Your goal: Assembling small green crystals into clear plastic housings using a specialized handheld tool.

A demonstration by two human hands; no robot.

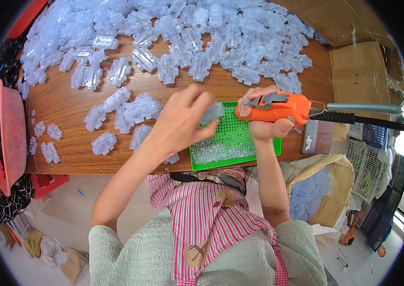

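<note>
My right hand [265,127] is wrapped round an orange electric screwdriver [293,108] with a grey lever, lying sideways over a green perforated tray [193,164]. Small silver screws [221,151] fill the tray's near part. Over the tray's far left corner, my left hand [180,119] pinches a translucent plastic piece [213,113] between thumb and fingers. The fingers partly cover this piece, and the screwdriver's tip is hidden behind my right fingers. Loose clear plastic housings [142,108] lie on the table just left of my left hand.
A big heap of clear plastic housings [116,24] covers the far side of the brown table [63,107]. A hose and a black cable [378,119] run right from the screwdriver. Pink basins [13,128] stand at the left, a sack of clear parts [311,193] at the right.
</note>
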